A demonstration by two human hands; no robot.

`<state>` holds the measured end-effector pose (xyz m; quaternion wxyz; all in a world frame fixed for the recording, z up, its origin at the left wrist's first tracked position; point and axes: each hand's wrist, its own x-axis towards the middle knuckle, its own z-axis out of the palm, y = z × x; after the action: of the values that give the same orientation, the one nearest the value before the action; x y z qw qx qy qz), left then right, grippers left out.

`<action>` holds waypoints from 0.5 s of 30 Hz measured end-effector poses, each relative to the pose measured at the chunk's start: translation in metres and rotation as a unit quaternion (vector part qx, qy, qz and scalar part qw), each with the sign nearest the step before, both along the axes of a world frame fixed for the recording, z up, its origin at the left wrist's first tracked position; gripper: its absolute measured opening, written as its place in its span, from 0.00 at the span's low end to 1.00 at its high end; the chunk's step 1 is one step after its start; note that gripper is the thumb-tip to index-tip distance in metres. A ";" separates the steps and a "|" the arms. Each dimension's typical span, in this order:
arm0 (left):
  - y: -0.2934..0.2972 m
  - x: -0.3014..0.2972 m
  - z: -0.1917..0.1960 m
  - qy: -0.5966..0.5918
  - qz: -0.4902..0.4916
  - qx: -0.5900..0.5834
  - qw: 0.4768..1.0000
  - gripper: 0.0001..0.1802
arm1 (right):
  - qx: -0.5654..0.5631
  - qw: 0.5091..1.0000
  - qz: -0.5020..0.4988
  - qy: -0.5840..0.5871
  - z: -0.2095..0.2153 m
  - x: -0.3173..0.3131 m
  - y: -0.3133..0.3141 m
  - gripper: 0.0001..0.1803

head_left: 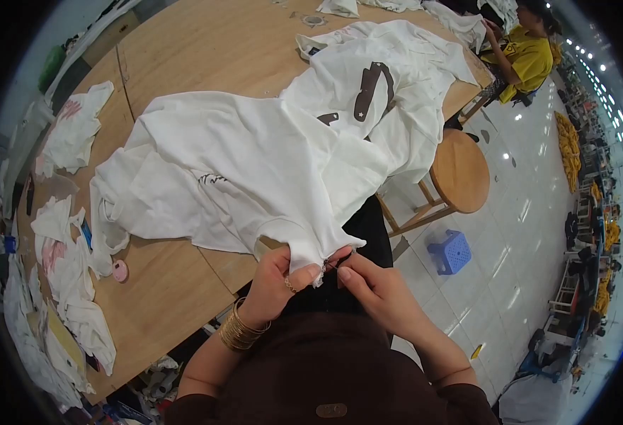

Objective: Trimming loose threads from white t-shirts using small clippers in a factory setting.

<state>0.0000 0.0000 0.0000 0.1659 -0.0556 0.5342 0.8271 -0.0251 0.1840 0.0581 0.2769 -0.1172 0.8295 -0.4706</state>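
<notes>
A white garment (233, 134) lies rumpled on the wooden table, and one edge of it hangs over the side toward me. My left hand (272, 283) pinches that edge between thumb and fingers. Gold bangles circle the wrist and a ring is on a finger. Close beside it, my right hand (372, 287) is closed on a small dark tool (341, 261) with a thin tip at the cloth; its exact kind is too small to tell. Farther back lies more white cloth with a dark brown printed patch (373, 92).
The wooden table (163, 297) curves round my left. White scraps with reddish stains (71, 283) and a small pink round thing (119, 270) lie there. To the right stand a round wooden stool (460, 170) and a blue plastic stool (450, 252). A person in yellow (527, 60) sits at the far right.
</notes>
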 end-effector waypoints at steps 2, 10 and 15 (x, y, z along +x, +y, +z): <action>0.000 -0.001 0.001 0.000 -0.003 0.002 1.000 0.13 | -0.003 1.000 -0.001 0.005 0.001 0.000 0.000 0.13; 0.001 0.000 -0.003 0.006 0.003 -0.006 1.000 0.12 | -0.019 1.000 -0.009 0.010 0.000 0.000 -0.001 0.13; 0.000 0.000 -0.002 0.012 -0.005 -0.013 1.000 0.12 | -0.005 1.000 -0.017 0.011 0.000 -0.001 -0.003 0.12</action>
<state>-0.0005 0.0002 -0.0019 0.1629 -0.0447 0.5470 0.8199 -0.0259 0.1808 0.0585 0.2590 -0.1096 0.8323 -0.4778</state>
